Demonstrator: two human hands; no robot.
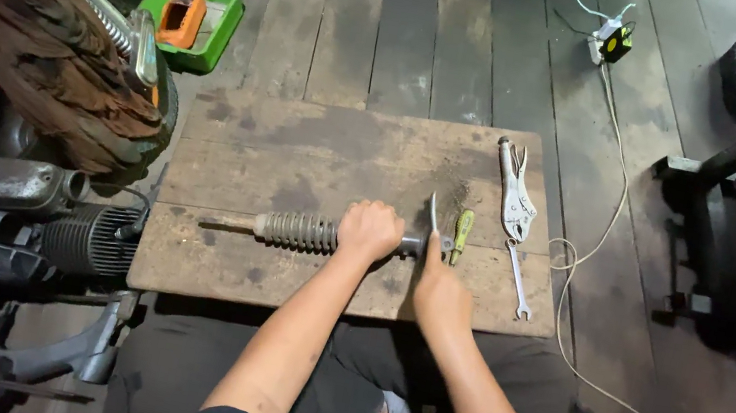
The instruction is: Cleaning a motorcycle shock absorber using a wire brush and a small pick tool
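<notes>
The shock absorber [323, 234] lies lengthwise across the wooden surface [299, 139], its coil spring to the person's left and its rod end pointing right. The left hand [370, 230] has its grip wrapped firmly around the body just past the spring, apparently pinning it flat so it cannot roll. The right hand [439, 290] is closed on a thin metal tool [432, 216] (blade or file, too slim to tell), held upright against the rod end. Just beside that end lies a yellow-handled screwdriver [461, 235], with locking pliers [516, 194] and a spanner [517, 281] near, seemingly parked within easy reach.
</notes>
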